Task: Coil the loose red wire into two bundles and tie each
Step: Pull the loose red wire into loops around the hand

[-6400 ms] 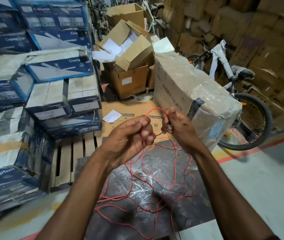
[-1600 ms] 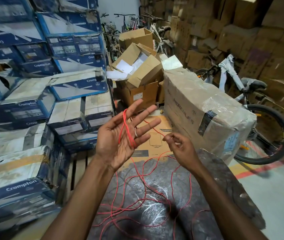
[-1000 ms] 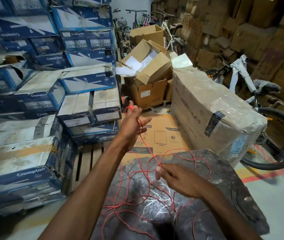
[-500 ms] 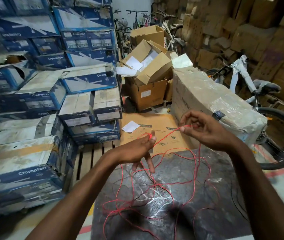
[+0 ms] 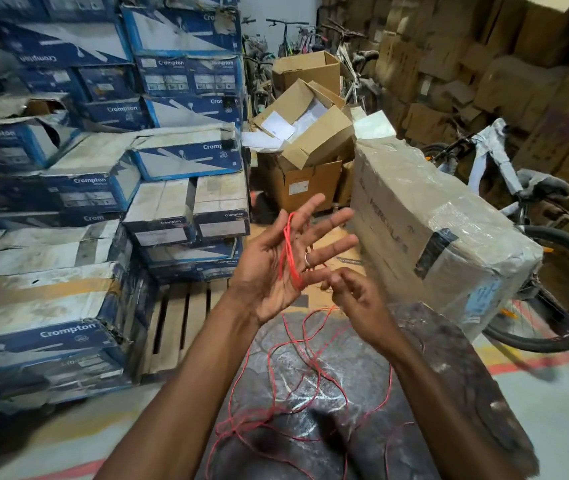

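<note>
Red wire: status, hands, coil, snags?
Left hand open, few loops of red wire across palm. Right hand beside it, grip unclear. Rest tangled loose on dark mat; no tie yet.

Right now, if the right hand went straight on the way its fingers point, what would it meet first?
Probably the left hand, at its little-finger edge beside the red wire loops; depth is unclear.

One camera on the person's head looks forward and down, close above the left hand and right hand fingers.
</note>
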The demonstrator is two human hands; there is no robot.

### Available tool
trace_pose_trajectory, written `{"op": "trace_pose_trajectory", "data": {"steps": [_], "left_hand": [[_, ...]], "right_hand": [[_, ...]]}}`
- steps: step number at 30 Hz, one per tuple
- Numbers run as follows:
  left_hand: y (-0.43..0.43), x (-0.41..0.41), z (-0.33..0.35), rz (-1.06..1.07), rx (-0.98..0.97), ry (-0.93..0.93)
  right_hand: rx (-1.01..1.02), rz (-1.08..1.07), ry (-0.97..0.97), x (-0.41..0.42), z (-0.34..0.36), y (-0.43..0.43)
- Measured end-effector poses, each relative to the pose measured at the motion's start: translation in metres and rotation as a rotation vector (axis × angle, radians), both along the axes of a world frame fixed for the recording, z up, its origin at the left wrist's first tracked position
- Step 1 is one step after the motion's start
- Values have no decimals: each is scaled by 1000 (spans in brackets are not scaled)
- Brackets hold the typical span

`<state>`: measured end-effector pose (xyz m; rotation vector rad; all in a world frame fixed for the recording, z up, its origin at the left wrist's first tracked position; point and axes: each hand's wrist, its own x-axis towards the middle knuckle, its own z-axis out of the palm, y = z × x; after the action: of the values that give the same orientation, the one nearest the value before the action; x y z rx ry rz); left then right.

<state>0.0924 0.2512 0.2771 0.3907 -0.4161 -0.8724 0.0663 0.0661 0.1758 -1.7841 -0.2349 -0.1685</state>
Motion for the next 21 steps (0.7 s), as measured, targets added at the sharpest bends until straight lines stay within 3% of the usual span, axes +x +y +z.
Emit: {"op": "trace_pose_trajectory", "data": {"steps": [6,10,13,17,21], "left_hand": [[-12,13,-3,398,197,59],[-17,22,3,576,347,-28],[-17,32,8,709,690,-301],[-21,29,-3,802,1117,-841],[-17,23,-29,613,1378,-1197]], "right_hand": [[-164,-104,13,-23,-8,0],[-317,-3,66,-40,-12,-3],[-505,119,96,-51,-5,-5],[-680,176,19,-55,14,-13],[-818,152,-40,-50,37,-27]]}}
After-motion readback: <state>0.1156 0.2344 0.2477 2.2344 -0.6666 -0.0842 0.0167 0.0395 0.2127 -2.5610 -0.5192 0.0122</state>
